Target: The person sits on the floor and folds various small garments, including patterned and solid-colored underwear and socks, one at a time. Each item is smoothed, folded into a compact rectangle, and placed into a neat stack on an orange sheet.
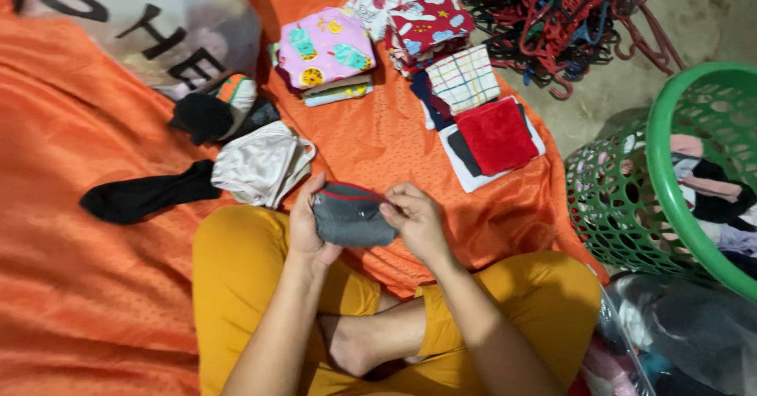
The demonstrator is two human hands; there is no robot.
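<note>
I sit cross-legged in yellow trousers on an orange cloth. Both my hands hold a small grey garment with a red trim just above my knees. My left hand grips its left side from behind. My right hand pinches its right edge with the fingertips. The garment is bunched, so its full shape is hidden.
Beside my left hand lie a white folded garment and a black sock. Folded stacks sit farther off: pink patterned, red patterned, checked, plain red. A green laundry basket stands right; hangers are heaped beyond.
</note>
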